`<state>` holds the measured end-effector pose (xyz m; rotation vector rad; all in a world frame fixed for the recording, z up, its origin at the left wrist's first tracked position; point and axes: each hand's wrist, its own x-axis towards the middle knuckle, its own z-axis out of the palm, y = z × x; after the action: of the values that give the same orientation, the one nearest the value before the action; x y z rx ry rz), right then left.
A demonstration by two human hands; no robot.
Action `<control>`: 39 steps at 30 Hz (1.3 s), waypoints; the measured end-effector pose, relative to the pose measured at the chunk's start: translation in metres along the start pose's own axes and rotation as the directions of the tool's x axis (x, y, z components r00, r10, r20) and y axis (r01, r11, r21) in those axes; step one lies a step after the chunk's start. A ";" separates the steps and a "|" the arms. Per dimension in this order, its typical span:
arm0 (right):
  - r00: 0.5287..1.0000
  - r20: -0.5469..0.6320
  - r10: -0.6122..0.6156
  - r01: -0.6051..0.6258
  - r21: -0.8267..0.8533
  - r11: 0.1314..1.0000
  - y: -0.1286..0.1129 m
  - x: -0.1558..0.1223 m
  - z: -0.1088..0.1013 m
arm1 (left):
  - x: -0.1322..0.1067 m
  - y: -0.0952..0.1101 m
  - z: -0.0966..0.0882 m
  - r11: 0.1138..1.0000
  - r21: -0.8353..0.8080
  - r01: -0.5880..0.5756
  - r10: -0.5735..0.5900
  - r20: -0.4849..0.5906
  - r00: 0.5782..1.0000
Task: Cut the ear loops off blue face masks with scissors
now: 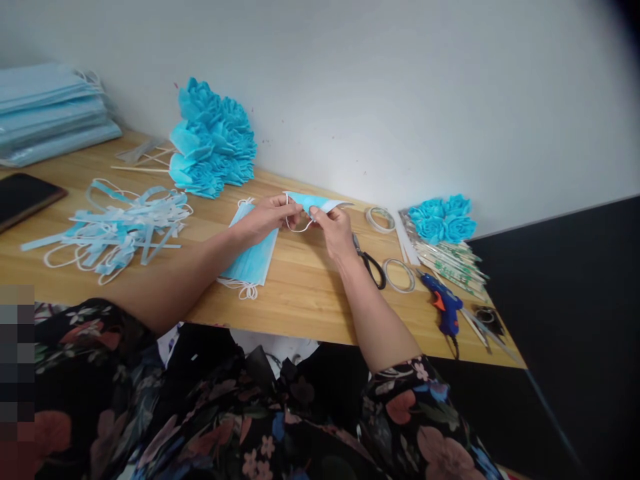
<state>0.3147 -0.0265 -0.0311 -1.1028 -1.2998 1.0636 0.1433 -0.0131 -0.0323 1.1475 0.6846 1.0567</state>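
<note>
Between both hands, a little above the table, is a blue and white face mask with a white ear loop hanging below it. My left hand pinches its left end, fingers closed. At the right part, my right hand grips the mask with thumb and fingers. Under my left forearm lies a stack of flat blue face masks, partly covered by the arm. Black-handled scissors lie just right of my right wrist, their blades partly hidden.
Cut strips and loops pile at left, near a phone and bagged masks. Blue fabric flowers lie against the wall, with more flowers at right. Tape rolls and a blue glue gun lie on the right side.
</note>
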 end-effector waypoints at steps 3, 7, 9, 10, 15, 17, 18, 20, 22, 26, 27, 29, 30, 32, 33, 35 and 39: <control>1.000 -0.006 -0.016 0.015 -0.022 1.000 0.000 0.000 0.000 | 0.000 -0.001 0.000 1.000 0.023 -0.001 0.001 -0.001 1.000; 0.999 0.030 -0.021 0.022 -0.028 0.999 -0.001 -0.001 -0.001 | 0.000 -0.001 0.000 0.999 0.034 -0.024 0.024 -0.024 0.999; 0.998 0.056 -0.016 0.018 -0.032 0.999 -0.002 -0.002 -0.001 | 0.000 -0.002 0.000 0.999 0.031 -0.037 0.038 -0.020 0.999; 0.998 0.068 -0.014 0.016 -0.030 0.999 -0.003 -0.002 -0.001 | 0.000 -0.002 0.000 0.999 0.029 -0.042 0.043 -0.017 0.999; 0.996 0.085 -0.001 0.000 0.012 1.000 -0.001 -0.002 -0.001 | 0.000 0.000 0.000 0.998 0.031 -0.053 0.053 0.002 0.999; 0.997 0.078 0.002 -0.004 0.027 1.000 0.000 -0.002 -0.001 | -0.001 0.002 0.001 0.998 0.031 -0.055 0.055 0.005 0.998; 0.997 0.076 0.005 -0.007 0.026 1.000 0.001 -0.002 -0.001 | -0.001 0.002 0.001 0.998 0.033 -0.057 0.056 0.005 0.998; 0.997 0.072 0.009 -0.010 0.011 1.000 0.001 -0.002 -0.001 | -0.002 0.003 0.002 0.998 0.041 -0.057 0.057 0.006 0.998; 0.998 0.065 0.004 -0.003 -0.013 1.000 0.001 -0.001 -0.001 | -0.002 0.002 0.002 0.997 0.050 -0.059 0.059 0.004 0.998; 0.999 0.050 -0.022 0.024 -0.044 0.999 0.001 -0.001 -0.001 | -0.001 0.000 0.001 0.995 0.068 -0.070 0.070 0.004 0.998; 0.999 0.049 -0.024 0.026 -0.046 0.999 0.001 -0.001 -0.001 | -0.001 -0.001 0.001 0.995 0.069 -0.072 0.071 0.006 0.997; 0.999 0.050 -0.022 0.024 -0.042 0.999 0.001 -0.001 -0.001 | -0.001 0.000 0.001 0.996 0.062 -0.072 0.071 0.012 0.997; 0.998 0.052 -0.021 0.023 -0.034 0.999 0.001 -0.001 -0.001 | -0.001 0.000 0.001 0.996 0.054 -0.071 0.071 0.015 0.997; 0.998 0.064 -0.020 0.021 -0.013 1.000 0.000 -0.001 -0.001 | -0.001 0.002 0.001 0.997 0.040 -0.070 0.070 0.018 0.997; 0.997 0.071 -0.018 0.019 -0.008 1.000 0.000 -0.001 -0.001 | -0.002 0.003 0.002 0.997 0.035 -0.069 0.068 0.018 0.998; 0.997 0.077 -0.014 0.016 -0.021 1.000 0.000 -0.001 -0.001 | -0.002 0.004 0.002 0.997 0.038 -0.062 0.061 0.017 0.998; 0.998 0.065 -0.020 0.023 -0.058 0.998 0.000 -0.002 -0.002 | -0.002 0.003 0.002 0.997 0.056 -0.058 0.057 0.011 0.998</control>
<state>0.3163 -0.0282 -0.0309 -1.1036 -1.3988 1.0585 0.1435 -0.0158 -0.0289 1.2262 0.6805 1.0858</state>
